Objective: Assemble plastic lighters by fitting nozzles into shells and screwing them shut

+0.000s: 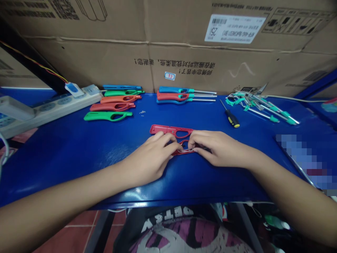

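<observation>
A red lighter shell half (185, 152) lies open side up on the blue table, mostly covered by my hands. A thin white wire shows inside it, near its handle loop. My left hand (158, 151) is closed on the left part of this half, fingers bent. At its right end, my right hand (223, 147) pinches with thumb and fingertips, close to the wire; whether the wire itself is between the fingertips is hidden. Just behind my fingers rests a matching red shell half (164, 129) with its own handle loop.
Coloured lighter shells (109, 116) lie at the left beside tiny screws (142, 112) and a power strip (63, 105). Behind are lighters with metal tubes (184, 95). At the right are a screwdriver (231, 117) and a pile of tube assemblies (263, 107). Cardboard (105, 52) walls the back.
</observation>
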### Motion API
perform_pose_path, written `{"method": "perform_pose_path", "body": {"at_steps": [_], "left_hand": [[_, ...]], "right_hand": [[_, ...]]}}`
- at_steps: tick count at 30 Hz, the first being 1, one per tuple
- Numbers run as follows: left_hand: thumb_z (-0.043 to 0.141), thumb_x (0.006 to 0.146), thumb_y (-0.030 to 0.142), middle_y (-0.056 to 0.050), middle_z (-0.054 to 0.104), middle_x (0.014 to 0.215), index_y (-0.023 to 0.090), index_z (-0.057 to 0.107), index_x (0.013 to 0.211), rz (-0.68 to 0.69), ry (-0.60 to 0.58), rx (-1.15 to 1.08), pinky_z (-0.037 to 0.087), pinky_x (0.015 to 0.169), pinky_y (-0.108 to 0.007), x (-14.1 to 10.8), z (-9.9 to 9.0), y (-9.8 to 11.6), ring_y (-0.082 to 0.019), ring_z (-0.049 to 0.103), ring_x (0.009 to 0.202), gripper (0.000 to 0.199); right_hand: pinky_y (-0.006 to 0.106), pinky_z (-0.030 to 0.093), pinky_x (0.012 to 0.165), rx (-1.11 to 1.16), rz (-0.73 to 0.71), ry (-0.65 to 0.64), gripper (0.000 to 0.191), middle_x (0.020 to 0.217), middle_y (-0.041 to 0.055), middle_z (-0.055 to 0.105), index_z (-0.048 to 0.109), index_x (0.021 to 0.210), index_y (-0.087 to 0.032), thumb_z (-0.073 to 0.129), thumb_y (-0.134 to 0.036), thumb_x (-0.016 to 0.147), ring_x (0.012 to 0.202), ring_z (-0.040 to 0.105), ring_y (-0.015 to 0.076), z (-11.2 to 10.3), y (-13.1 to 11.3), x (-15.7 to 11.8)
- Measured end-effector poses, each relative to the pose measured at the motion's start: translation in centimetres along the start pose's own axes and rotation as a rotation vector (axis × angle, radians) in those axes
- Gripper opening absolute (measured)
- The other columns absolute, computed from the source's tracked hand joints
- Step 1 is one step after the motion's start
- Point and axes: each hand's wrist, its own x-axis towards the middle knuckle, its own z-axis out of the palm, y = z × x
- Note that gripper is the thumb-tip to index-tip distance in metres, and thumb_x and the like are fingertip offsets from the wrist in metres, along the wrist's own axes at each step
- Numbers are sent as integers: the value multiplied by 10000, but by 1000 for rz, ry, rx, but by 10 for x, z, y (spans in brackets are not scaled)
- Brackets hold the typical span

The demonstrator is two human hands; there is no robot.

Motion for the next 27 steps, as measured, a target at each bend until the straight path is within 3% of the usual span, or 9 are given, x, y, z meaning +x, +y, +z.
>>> {"method": "perform_pose_path", "body": {"at_steps": [27], "left_hand": [[453, 982, 102, -104, 564, 1198, 201, 611, 1258, 22, 9, -14, 473, 960, -443, 1, -1, -1, -264, 494, 1107, 333]], "right_hand": [[327, 494, 855, 76, -50, 16, 193, 1073, 75, 673, 637, 1064, -185, 466, -137, 990, 981, 628, 191, 2, -1, 2]]}}
